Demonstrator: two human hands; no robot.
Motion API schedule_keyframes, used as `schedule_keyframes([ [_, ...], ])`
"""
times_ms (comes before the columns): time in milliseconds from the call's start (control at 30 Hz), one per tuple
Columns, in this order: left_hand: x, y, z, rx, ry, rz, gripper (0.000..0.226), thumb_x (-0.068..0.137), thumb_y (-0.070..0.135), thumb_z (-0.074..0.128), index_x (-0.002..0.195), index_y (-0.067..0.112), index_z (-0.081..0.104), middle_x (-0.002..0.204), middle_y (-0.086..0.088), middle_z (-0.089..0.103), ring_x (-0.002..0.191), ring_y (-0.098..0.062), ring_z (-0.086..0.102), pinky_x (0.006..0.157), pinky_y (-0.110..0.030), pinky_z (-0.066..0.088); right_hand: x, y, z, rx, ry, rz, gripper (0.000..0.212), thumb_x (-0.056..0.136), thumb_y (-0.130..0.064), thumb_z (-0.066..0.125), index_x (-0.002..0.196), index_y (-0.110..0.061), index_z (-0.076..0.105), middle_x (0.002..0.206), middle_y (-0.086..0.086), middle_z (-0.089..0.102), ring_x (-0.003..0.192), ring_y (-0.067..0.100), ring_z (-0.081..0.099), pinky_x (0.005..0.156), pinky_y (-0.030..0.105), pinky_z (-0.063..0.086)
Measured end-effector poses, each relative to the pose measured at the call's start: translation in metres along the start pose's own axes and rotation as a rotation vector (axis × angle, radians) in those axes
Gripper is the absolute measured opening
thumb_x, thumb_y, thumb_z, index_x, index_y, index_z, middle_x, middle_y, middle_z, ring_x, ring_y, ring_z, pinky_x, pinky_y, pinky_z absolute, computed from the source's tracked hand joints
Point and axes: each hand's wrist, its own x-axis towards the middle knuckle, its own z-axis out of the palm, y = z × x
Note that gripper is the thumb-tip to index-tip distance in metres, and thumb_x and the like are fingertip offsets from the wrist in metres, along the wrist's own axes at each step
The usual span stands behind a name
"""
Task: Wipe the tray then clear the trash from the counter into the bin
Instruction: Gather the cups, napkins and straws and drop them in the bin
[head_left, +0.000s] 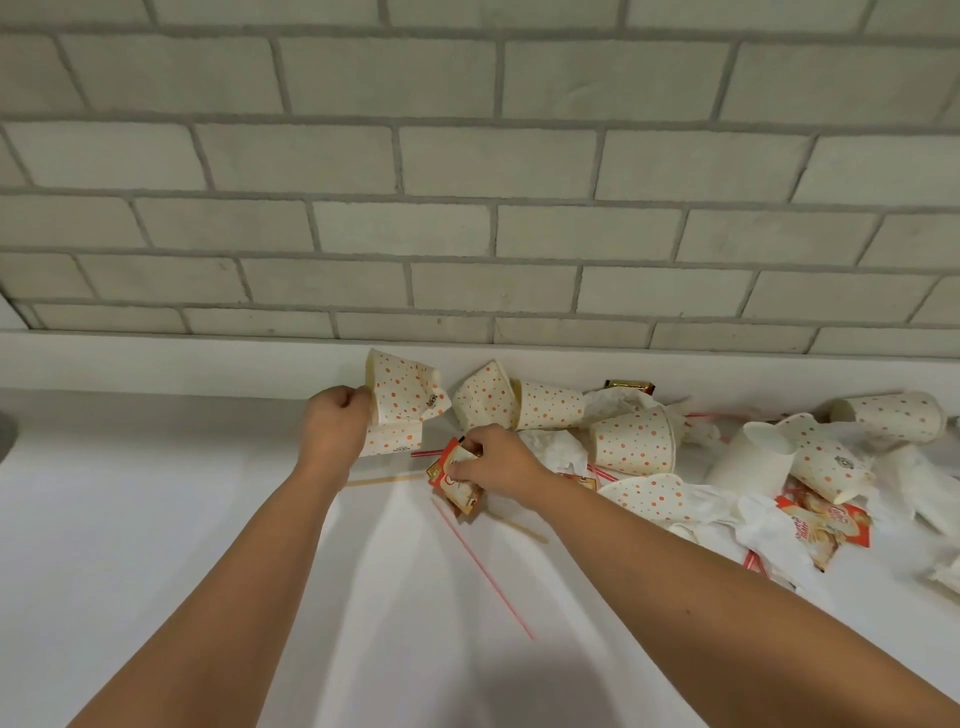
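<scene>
My left hand (336, 426) grips crushed orange-dotted paper cups (400, 402) near the back of the white counter (156, 519). To its right, my right hand (493, 460) pinches red and white sachet wrappers (453, 480) just above the counter. More dotted cups (634, 441) lie crushed along the wall, mixed with crumpled white tissues (558, 449). A thin red straw (483, 569) lies on the counter between my forearms. Neither the tray nor the bin is in view.
A grey brick wall (467, 182) rises behind the counter. More cups (826, 462), tissues (779, 535) and torn sachets (831, 525) crowd the right side. A wooden stirrer (384, 479) lies below my left hand. A dark object (6, 431) shows at the left edge.
</scene>
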Motion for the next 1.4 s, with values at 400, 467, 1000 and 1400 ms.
schedule_keyframes([
  [400,-0.08,0.074,0.072,0.044,-0.173,0.236,0.03,0.089,0.012,0.046,0.06,0.008,0.037,0.06,-0.007,0.032,0.057,-0.017,0.027,0.052,-0.027,0.021,-0.107,0.023,-0.116,-0.005,-0.001,0.134,0.044,0.083,-0.01,0.065,0.058,-0.017,0.03,0.056,0.003,0.046,0.04,0.013,0.052,0.035,0.019,0.033],
  [467,-0.104,0.085,0.09,0.036,-0.235,0.266,0.035,0.089,0.01,0.045,0.056,0.011,0.034,0.055,-0.003,0.03,0.053,-0.016,0.026,0.05,-0.026,0.021,-0.134,0.035,-0.134,-0.015,-0.015,0.177,0.042,0.083,-0.01,0.067,0.058,-0.016,0.033,0.055,0.003,0.049,0.042,0.015,0.053,0.037,0.02,0.035],
  [1000,-0.399,0.144,0.26,0.084,-0.933,0.456,0.029,0.091,0.013,0.042,0.063,0.011,0.034,0.063,-0.002,0.033,0.058,-0.014,0.027,0.054,-0.028,0.02,-0.439,0.188,-0.266,-0.052,0.045,0.71,0.019,0.084,-0.014,0.066,0.071,-0.01,0.053,0.072,0.009,0.063,0.049,0.014,0.054,0.044,0.019,0.041],
  [1400,-0.585,0.139,0.324,0.134,-1.297,0.431,0.017,0.088,0.014,0.04,0.071,0.009,0.042,0.073,-0.008,0.043,0.069,-0.019,0.038,0.062,-0.033,0.031,-0.632,0.318,-0.253,-0.015,0.027,1.125,0.019,0.087,-0.013,0.061,0.093,0.004,0.064,0.068,0.01,0.061,0.037,0.009,0.052,0.036,0.017,0.041],
])
